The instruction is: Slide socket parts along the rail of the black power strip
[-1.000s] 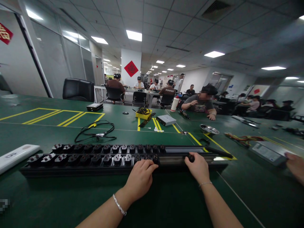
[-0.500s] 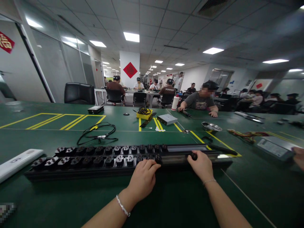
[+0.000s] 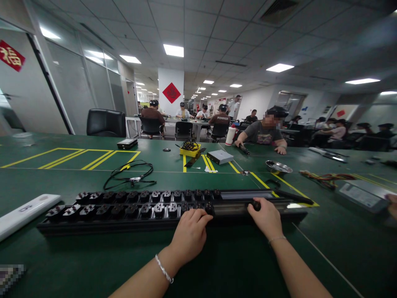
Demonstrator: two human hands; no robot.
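A small black piece is pinched between thumb and fingers of the right hand, above the right part of the near rail. It is judged light, hard and perhaps slippery, best taken by its sides with the fingertips. By the left hand, the last module of the near row is touched; whether that grip is clenched on it or only rested there cannot be told.

The rail is long, straight, black and probably stiff; two-ended support, well apart, would seem to suit its length. Blocky, dark modules with prong-like tops are lined along it, while its right stretch is smooth and glossy. A similar far rail is set just behind.

Both are carried by a smooth green tabletop, marked with yellow tape. Beyond are placed a thin, flexible cable and a shiny, round metal dish.
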